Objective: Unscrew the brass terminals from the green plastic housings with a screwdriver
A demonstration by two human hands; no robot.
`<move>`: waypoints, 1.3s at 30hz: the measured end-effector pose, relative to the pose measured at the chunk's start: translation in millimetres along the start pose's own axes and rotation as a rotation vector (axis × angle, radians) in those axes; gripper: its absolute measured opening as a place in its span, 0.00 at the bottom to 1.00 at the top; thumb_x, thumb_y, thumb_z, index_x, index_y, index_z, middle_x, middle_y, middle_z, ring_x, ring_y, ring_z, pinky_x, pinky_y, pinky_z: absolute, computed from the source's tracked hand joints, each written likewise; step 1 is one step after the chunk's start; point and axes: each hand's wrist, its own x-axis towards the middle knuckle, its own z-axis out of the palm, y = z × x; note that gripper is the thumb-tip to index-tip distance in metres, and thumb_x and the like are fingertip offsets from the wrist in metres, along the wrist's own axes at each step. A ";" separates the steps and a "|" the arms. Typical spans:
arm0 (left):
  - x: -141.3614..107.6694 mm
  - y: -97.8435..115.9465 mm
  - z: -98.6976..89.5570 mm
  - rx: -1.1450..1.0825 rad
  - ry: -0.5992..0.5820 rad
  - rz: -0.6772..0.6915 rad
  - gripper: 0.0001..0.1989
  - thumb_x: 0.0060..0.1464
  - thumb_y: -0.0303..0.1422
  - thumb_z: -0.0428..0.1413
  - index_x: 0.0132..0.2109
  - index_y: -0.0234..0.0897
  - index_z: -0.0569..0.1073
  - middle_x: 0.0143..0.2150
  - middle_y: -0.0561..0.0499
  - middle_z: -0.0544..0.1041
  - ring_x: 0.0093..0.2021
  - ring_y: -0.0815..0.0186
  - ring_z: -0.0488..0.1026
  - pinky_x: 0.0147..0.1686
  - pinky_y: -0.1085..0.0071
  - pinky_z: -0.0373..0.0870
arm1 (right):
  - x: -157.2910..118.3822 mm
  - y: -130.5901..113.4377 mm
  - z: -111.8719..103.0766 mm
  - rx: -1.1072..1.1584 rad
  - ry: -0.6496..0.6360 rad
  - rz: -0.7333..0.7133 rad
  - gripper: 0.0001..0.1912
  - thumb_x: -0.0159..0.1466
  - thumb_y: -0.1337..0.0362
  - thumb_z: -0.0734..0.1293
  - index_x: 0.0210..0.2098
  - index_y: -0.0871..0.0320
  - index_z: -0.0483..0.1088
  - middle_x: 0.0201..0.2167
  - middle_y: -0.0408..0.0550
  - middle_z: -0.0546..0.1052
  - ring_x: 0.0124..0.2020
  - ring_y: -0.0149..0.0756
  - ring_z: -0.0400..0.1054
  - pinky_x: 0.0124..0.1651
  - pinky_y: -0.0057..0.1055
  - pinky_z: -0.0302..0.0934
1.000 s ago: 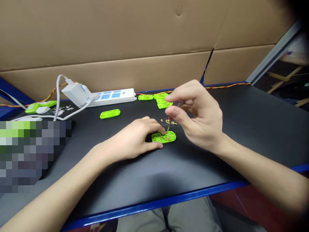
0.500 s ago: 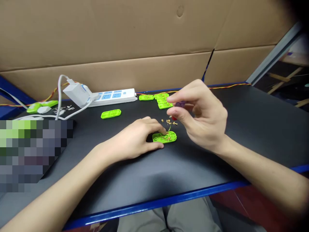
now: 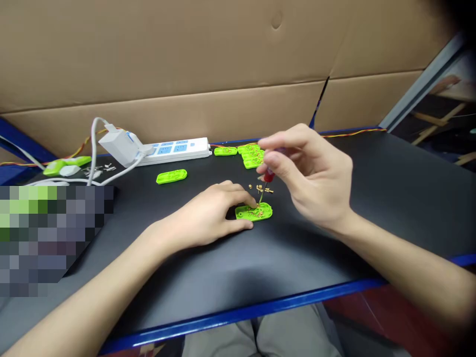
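A green plastic shell (image 3: pixel 265 213) with small brass-coloured parts inside lies on the black table. My left hand (image 3: pixel 219 213) grips its left end between thumb and fingers and holds it down on the table. Above it, my right hand (image 3: pixel 312 173) pinches the handle of a screwdriver (image 3: pixel 268 175) with a red collar. The thin shaft points down and its tip meets the far side of the shell's inside; the exact contact point is too small to make out. Just behind the shell, several small brass pieces (image 3: pixel 259 188) lie loose.
Further back lie more green shells (image 3: pixel 253 158) with brass parts, and a single green shell (image 3: pixel 171 176) to the left. A white power strip (image 3: pixel 178 151) with a plugged-in adapter (image 3: pixel 118 144) and cables stands before the cardboard wall (image 3: pixel 223 59). A blurred-out patch (image 3: pixel 48 238) covers the left.
My right hand's fingers have shifted slightly around the screwdriver handle, and more of the red collar shows. My left hand and the shell stay in place.
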 end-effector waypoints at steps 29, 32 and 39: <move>-1.0 0.4 1.0 0.014 0.003 0.006 0.12 0.58 0.37 0.59 0.48 0.40 0.75 0.45 0.53 0.76 0.46 0.63 0.72 0.49 0.68 0.65 | -1.5 -0.4 -1.6 0.022 0.004 -0.029 0.10 0.68 0.66 0.62 0.48 0.53 0.69 0.37 0.43 0.75 0.35 0.30 0.74 0.38 0.32 0.72; -1.1 -0.7 1.5 0.010 0.005 0.013 0.12 0.58 0.37 0.59 0.49 0.41 0.74 0.46 0.53 0.76 0.46 0.63 0.72 0.48 0.68 0.65 | -3.4 -0.2 -1.7 0.040 0.001 -0.009 0.08 0.70 0.64 0.58 0.46 0.52 0.67 0.38 0.43 0.77 0.36 0.30 0.75 0.39 0.32 0.72; 0.2 -0.7 2.6 0.030 0.013 0.021 0.12 0.58 0.36 0.59 0.48 0.40 0.74 0.45 0.52 0.76 0.46 0.63 0.72 0.48 0.68 0.65 | -0.8 -0.6 0.2 -0.050 0.027 -0.073 0.07 0.62 0.68 0.69 0.40 0.53 0.73 0.37 0.43 0.74 0.33 0.30 0.72 0.35 0.31 0.72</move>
